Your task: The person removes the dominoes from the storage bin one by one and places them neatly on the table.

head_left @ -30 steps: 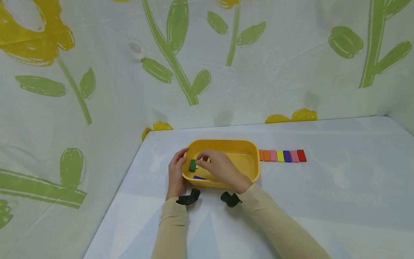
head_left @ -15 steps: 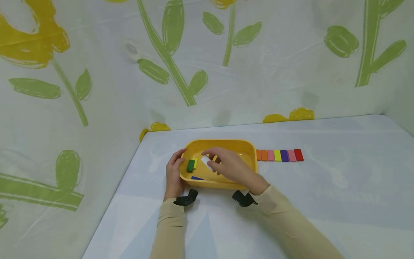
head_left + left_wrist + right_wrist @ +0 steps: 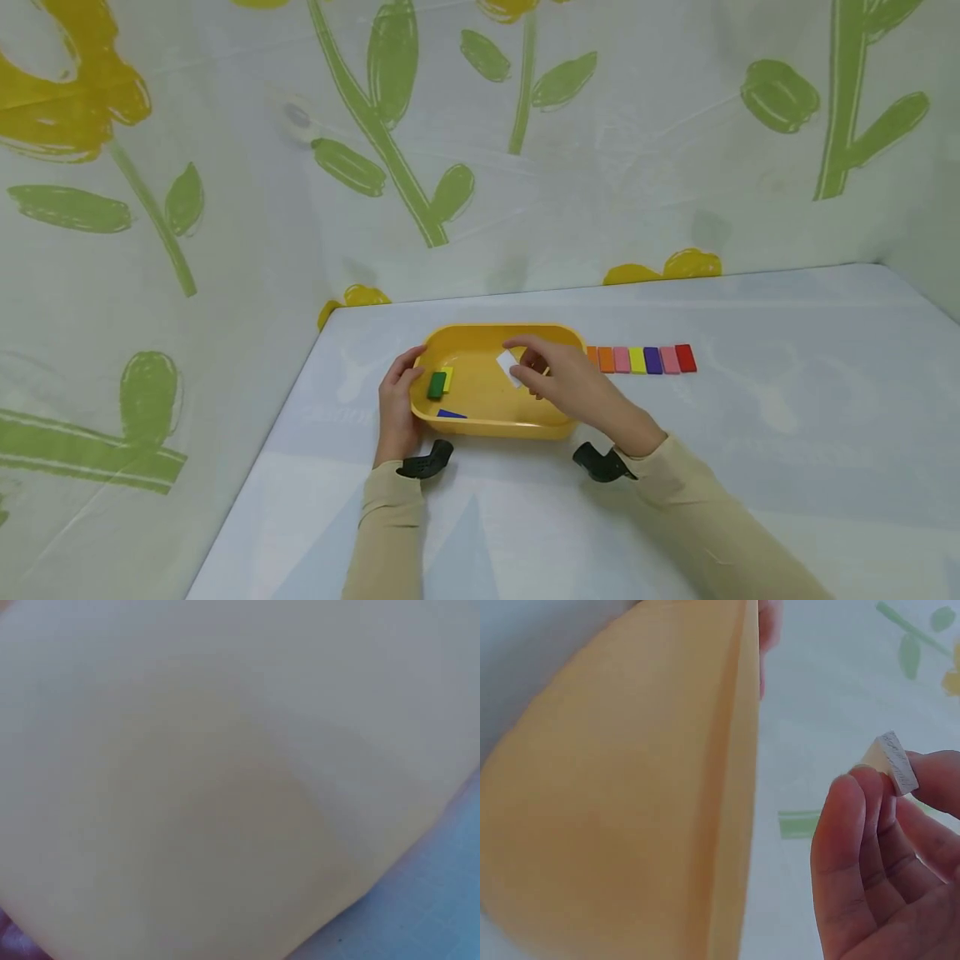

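Now the right hand [image 3: 570,385] pinches a white block [image 3: 509,367] above the tub [image 3: 487,427]; left hand [image 3: 395,406] grips the tub's left rim. Keep that pinch firm, tub steadied, lifting clear of the wall toward the row [image 3: 641,359].

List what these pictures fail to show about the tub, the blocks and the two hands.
- Left wrist view: only a blur of yellow tub wall; the left hand is unseen there.
- Head view: the blue block is half hidden behind the tub's near wall.
- Head view: the right hand covers the tub's right end.
- Right wrist view: the white block is partly hidden inside the fingers' grip.
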